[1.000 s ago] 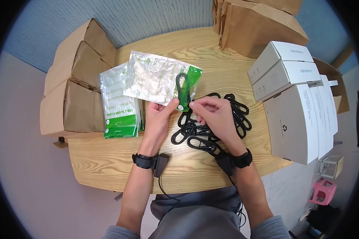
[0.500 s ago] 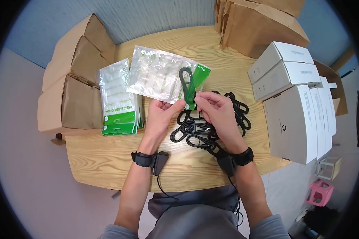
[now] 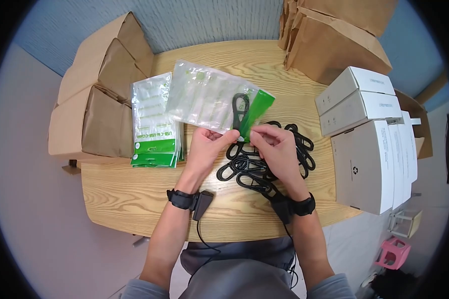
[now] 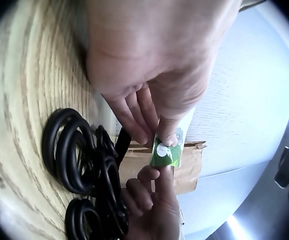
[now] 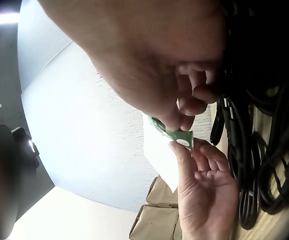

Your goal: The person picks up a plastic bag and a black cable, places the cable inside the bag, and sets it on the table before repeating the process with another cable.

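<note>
A clear plastic zip bag (image 3: 197,97) with a green band (image 3: 261,107) at its right end is held up over the table. Inside it, close to the band, shows a looped black cable (image 3: 240,107). My left hand (image 3: 203,153) pinches the bag's near corner between thumb and fingers. At the green end my right hand (image 3: 279,152) pinches the edge with thumb and forefinger, its other fingers curled in. In the left wrist view both hands meet at the green corner (image 4: 165,159). Coiled black cables (image 3: 240,164) lie in a pile beneath the hands.
Flat printed bags (image 3: 153,117) lie stacked left of the hands. Brown paper bags (image 3: 105,122) stand at the left, with more brown bags (image 3: 339,47) at the back right. White boxes (image 3: 361,159) line the right edge of the wooden table (image 3: 129,194).
Both hands and the bag have moved a little to the right in the head view. The right fingers have moved slightly along the green end. Both hands keep pinching the bag.
</note>
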`<state>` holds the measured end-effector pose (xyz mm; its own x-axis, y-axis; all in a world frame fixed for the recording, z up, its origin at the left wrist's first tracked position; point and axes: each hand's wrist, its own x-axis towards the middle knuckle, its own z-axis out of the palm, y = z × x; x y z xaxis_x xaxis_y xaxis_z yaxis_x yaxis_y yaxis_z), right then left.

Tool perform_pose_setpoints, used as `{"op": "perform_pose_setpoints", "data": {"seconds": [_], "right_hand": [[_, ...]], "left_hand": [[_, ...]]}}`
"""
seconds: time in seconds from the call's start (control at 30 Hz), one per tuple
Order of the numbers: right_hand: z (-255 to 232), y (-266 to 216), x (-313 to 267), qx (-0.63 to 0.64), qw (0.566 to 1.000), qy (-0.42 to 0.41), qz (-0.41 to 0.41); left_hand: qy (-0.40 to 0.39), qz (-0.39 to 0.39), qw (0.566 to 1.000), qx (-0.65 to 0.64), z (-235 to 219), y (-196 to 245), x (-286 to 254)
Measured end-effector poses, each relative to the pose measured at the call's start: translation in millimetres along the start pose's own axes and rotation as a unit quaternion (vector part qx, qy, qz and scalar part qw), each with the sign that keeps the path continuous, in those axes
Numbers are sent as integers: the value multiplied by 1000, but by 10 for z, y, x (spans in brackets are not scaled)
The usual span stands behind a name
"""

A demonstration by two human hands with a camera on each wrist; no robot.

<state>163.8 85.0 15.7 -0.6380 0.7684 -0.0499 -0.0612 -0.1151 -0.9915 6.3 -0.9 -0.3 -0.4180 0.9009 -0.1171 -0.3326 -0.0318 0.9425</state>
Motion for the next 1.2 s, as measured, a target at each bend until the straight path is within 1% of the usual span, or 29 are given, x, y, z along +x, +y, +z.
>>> {"op": "perform_pose_setpoints", "data": {"seconds": [0.03,0.1,0.13,0.2,0.23,0.37,0.43,0.47,0.53,0.57,0.6,0.67,0.7,0.77,0.8,0.87,1.0,1.07,1.2], "right_hand": [[3,6,-6,-1,1000,0,-1],[8,19,3,-34,999,31,-20],[-6,42,29,-33,998,35,-28],[-52,114,30,-42,997,33,-58],[-63,70,22,-124,984,55,-112],[-15,9,28,-112,980,91,-138],[-40,70,55,-94,982,53,-154],[-51,64,52,-95,982,55,-154],[-52,24,26,-135,982,15,-132],[-50,-2,14,-158,981,6,-110],[-45,-18,-2,-158,981,6,-109],[-36,-48,-10,-199,970,-1,-139],[-23,-44,-4,-199,970,-1,-140],[9,-11,6,-186,960,13,-208],[13,-9,10,-186,960,13,-207],[29,1,7,-234,933,24,-271],[33,-28,-22,-254,932,1,-257],[26,-40,-34,-292,928,-31,-230],[72,-59,-45,-260,940,-49,-215]], "left_hand": [[-1,1,1000,-1,2,-2,-10],[5,0,1000,13,11,5,-15],[-1,6,1000,15,19,23,4],[11,-5,1000,19,35,18,-17],[7,9,1000,21,46,8,-21],[-8,-9,999,48,-18,-45,-10],[3,-6,998,66,-29,-71,1],[1,-6,998,66,-20,-69,11],[-3,6,999,32,-6,-67,6],[-8,10,999,29,8,-46,1],[-8,9,1000,29,1,-52,-5],[-3,0,1000,6,-18,-57,3],[-4,2,1000,6,-23,-61,13],[1,12,999,-32,-31,-76,22],[1,12,999,-31,-26,-74,26],[-1,17,999,-29,-16,-65,28],[-7,22,999,-23,-40,-73,33],[-13,15,1000,-12,-39,-78,34],[-23,16,1000,-12,-41,-79,18]]}}
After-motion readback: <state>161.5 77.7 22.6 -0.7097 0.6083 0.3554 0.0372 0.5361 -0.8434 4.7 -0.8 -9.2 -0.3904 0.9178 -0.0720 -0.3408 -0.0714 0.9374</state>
